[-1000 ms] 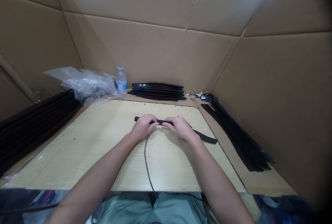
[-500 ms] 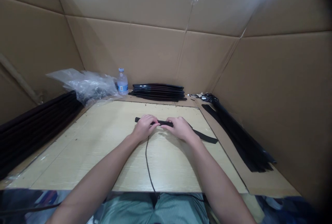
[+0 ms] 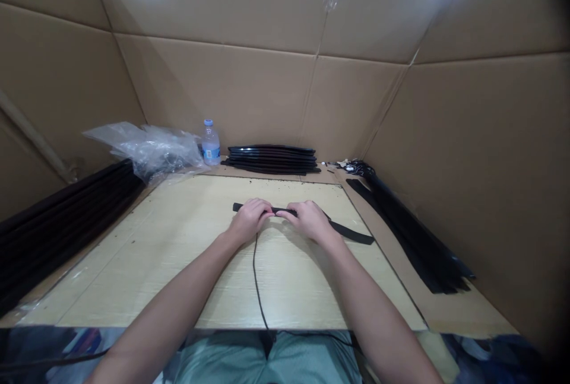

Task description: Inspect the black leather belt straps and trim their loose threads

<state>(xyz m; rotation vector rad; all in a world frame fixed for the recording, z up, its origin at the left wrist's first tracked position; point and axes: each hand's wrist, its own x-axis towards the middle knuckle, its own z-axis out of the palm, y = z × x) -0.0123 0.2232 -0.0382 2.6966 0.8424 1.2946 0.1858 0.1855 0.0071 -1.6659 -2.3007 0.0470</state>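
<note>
A flat black strip (image 3: pixel 352 234) lies crosswise over the pale board, its left end showing beyond my left hand (image 3: pixel 252 218) and its right part curving toward the board's right edge. My left hand is closed on the strip, thumb and fingertips pinched together. Close beside it, my right hand (image 3: pixel 308 218) also grips the strip, with its thumb pointing left along it. A thin dark cord (image 3: pixel 257 277) runs from under my left hand down over the front edge. Where the cord meets the strip is hidden by my fingers.
Dark strips are stacked at the left (image 3: pixel 66 218), at the back (image 3: pixel 271 159) and along the right side (image 3: pixel 405 229). A crumpled clear plastic bag (image 3: pixel 155 149) lies beside a water bottle (image 3: pixel 211 145). Tall cardboard walls (image 3: pixel 249 87) enclose the pale board (image 3: pixel 155 253) on three sides.
Both hands stay nearly in place on the strip. My right thumb has shifted slightly, and the view has tilted a little.
</note>
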